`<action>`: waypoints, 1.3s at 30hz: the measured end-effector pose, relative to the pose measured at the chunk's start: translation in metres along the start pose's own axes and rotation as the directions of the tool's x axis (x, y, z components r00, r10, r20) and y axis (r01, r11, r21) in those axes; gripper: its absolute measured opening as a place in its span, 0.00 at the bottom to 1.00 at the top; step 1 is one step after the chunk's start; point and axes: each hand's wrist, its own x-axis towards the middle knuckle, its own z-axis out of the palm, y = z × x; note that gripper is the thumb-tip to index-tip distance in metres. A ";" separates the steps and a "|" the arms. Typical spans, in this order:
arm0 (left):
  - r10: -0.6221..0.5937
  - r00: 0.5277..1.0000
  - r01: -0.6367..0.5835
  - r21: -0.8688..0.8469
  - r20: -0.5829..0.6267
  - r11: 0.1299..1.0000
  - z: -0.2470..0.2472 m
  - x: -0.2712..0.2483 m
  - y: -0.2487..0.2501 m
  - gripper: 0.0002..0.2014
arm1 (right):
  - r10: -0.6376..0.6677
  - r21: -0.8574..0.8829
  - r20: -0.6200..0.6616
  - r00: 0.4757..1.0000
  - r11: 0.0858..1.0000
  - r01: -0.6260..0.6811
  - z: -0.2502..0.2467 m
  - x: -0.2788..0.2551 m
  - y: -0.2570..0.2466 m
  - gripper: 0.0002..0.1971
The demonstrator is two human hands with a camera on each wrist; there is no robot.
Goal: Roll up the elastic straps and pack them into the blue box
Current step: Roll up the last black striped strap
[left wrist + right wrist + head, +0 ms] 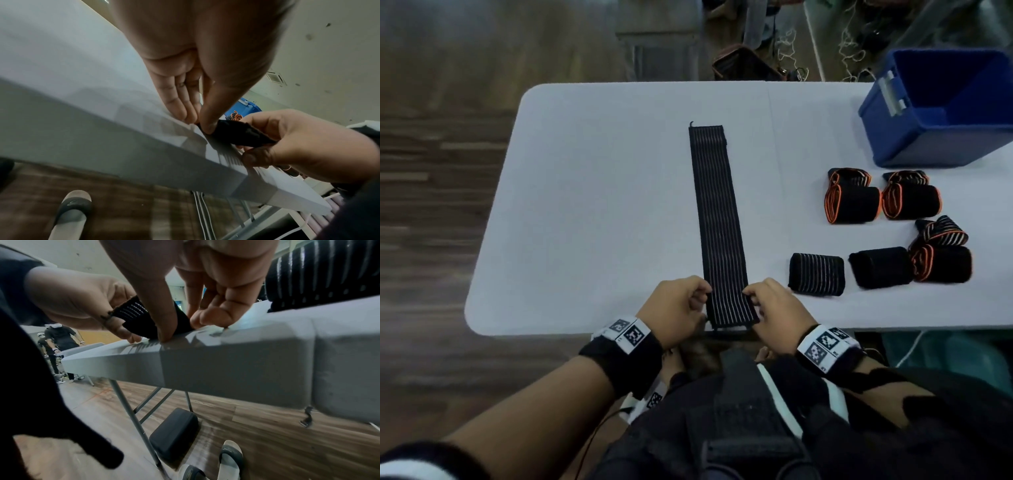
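— So, where do I stand with the strap?

— My left hand point(677, 310) and right hand point(779, 311) each pinch a side of the near end of the striped strap point(717, 219), which lies flat and straight on the white table point(592, 205), reaching away from me. Laid out like that, I judge, so it rolls evenly from my end.

— And the blue box point(941, 106)?

— At the far right, open. The rolled straps point(816, 274) sit beside it, not yet packed.

— Any labels?

— Only square coded markers on the wristbands point(627, 334); no readable writing.
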 end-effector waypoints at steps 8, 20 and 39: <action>0.013 1.000 -0.010 0.166 -0.014 0.986 0.006 -0.004 0.004 0.17 | -0.028 0.021 -0.026 0.999 0.999 0.028 0.003 0.001 0.004 0.17; -0.314 0.947 0.310 -0.063 -0.069 0.949 -0.008 0.018 0.026 0.19 | 0.170 -0.081 -0.031 0.985 0.982 -0.172 -0.009 0.031 -0.014 0.21; -0.072 0.988 0.114 0.333 -0.135 0.936 -0.014 0.024 0.028 0.13 | -0.014 -0.338 -0.099 0.995 0.941 -0.020 -0.019 0.041 -0.026 0.13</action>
